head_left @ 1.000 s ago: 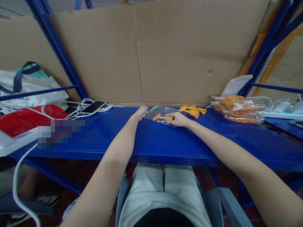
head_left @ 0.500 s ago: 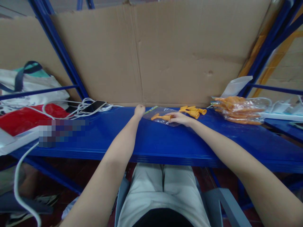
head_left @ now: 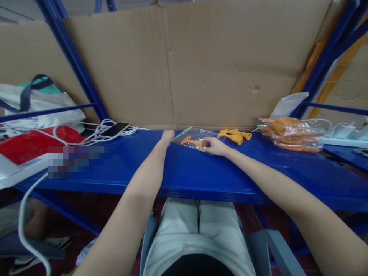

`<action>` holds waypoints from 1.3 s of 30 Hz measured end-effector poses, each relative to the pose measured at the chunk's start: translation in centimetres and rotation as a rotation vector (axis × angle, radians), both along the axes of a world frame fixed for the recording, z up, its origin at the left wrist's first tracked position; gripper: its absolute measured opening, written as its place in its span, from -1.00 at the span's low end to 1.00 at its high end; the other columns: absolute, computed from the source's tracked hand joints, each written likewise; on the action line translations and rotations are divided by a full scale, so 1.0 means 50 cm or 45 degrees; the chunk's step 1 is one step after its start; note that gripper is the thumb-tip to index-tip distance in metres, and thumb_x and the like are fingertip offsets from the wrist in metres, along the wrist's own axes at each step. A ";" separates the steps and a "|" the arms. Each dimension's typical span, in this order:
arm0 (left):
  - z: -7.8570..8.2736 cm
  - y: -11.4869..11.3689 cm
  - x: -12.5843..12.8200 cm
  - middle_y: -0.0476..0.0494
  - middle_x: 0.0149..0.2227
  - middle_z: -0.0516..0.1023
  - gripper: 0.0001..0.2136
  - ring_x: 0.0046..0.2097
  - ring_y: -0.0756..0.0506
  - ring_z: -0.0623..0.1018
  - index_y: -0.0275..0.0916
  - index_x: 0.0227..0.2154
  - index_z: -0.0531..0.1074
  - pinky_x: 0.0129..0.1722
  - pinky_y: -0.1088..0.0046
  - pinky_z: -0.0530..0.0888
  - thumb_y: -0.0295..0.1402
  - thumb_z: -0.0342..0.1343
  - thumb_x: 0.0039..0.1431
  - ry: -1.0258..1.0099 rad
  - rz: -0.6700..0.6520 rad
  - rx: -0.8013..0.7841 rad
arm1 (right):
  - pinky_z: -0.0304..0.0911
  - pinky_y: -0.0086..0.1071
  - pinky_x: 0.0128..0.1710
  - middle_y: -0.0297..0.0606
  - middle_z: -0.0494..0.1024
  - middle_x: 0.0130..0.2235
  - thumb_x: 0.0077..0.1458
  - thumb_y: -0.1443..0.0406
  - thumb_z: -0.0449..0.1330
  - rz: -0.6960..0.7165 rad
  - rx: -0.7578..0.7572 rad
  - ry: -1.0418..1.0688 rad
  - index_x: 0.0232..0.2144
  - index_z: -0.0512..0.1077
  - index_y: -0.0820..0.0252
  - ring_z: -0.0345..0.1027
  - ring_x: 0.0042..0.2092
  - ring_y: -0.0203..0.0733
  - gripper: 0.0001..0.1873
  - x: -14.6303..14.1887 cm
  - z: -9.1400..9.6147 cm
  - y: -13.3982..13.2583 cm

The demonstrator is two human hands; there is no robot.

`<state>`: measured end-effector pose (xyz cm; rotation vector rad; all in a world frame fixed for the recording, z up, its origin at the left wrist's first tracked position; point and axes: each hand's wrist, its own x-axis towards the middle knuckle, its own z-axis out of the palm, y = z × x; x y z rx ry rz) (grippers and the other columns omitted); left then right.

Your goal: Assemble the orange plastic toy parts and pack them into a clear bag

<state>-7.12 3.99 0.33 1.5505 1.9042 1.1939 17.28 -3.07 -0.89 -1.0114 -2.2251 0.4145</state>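
Note:
On the blue table lies a clear plastic bag (head_left: 188, 133) with a coloured strip along its left end. My left hand (head_left: 168, 136) is closed at that end, its fingertips mostly hidden, gripping the bag's edge. An orange plastic piece with a flared, funnel-like end (head_left: 197, 143) lies flat at the bag; whether it is fully inside the film I cannot tell. My right hand (head_left: 215, 146) has its fingers curled round the flared end. Several similar orange pieces (head_left: 235, 136) lie in a loose group just behind and right of my right hand.
Filled bags of orange pieces (head_left: 290, 134) are piled at the right, near a white power strip (head_left: 342, 141). At the left lie a phone (head_left: 115, 130), coiled white cables (head_left: 99, 128), a red bag (head_left: 43, 142) and a cloth tote (head_left: 51, 105). A cardboard sheet (head_left: 201, 69) stands behind.
My left hand and the bag's strip end have shifted slightly left. The orange piece has tilted a little, and my right hand's grip at its flared end has changed slightly.

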 end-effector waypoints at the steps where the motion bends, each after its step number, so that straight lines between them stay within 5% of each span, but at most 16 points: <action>1: 0.001 -0.001 0.001 -0.32 -0.29 0.59 -0.84 -0.22 -0.14 0.58 -0.29 -0.40 0.44 -0.34 0.42 0.45 -0.47 -0.06 0.08 -0.081 0.020 -0.018 | 0.30 -0.33 -0.20 -0.23 0.60 -0.29 -0.07 0.28 0.31 0.007 0.020 -0.007 -0.30 0.50 0.27 0.45 -0.26 -0.16 -0.76 -0.003 0.000 -0.001; 11: 0.012 -0.018 0.007 -0.22 -0.43 0.55 -0.82 -0.30 -0.06 0.56 -0.27 -0.63 0.32 -0.42 0.51 0.39 -0.55 -0.02 0.04 -0.567 0.130 -0.054 | 0.30 -0.39 -0.22 -0.22 0.62 -0.26 -0.03 0.32 0.27 0.098 0.016 0.011 -0.23 0.53 0.29 0.47 -0.25 -0.16 -0.74 -0.030 -0.003 0.004; 20: 0.008 -0.013 0.008 -0.20 -0.45 0.54 -0.77 -0.33 -0.04 0.54 -0.27 -0.67 0.32 -0.44 0.53 0.35 -0.59 -0.03 0.03 -0.627 0.129 -0.006 | 0.25 -0.43 -0.29 -0.25 0.60 -0.30 -0.05 0.34 0.26 -0.017 0.007 -0.082 -0.25 0.54 0.26 0.44 -0.30 -0.21 -0.76 -0.036 0.028 0.004; 29: 0.001 -0.003 0.000 -0.20 -0.44 0.56 -0.80 -0.28 -0.07 0.56 -0.27 -0.63 0.35 -0.40 0.51 0.37 -0.56 -0.03 0.04 -0.643 0.088 -0.019 | 0.24 -0.47 -0.39 -0.30 0.57 -0.40 -0.11 0.35 0.27 -0.077 -0.140 0.091 -0.28 0.53 0.27 0.39 -0.38 -0.27 -0.75 -0.058 0.008 0.030; 39: 0.003 -0.010 -0.001 -0.21 -0.39 0.60 -0.84 -0.26 -0.07 0.56 -0.25 -0.60 0.37 -0.33 0.49 0.43 -0.55 -0.01 0.01 -0.627 0.079 0.090 | 0.30 -0.30 -0.13 -0.18 0.59 -0.21 -0.03 0.36 0.26 -0.060 -0.076 0.087 -0.17 0.49 0.28 0.45 -0.21 -0.17 -0.70 -0.086 -0.010 0.028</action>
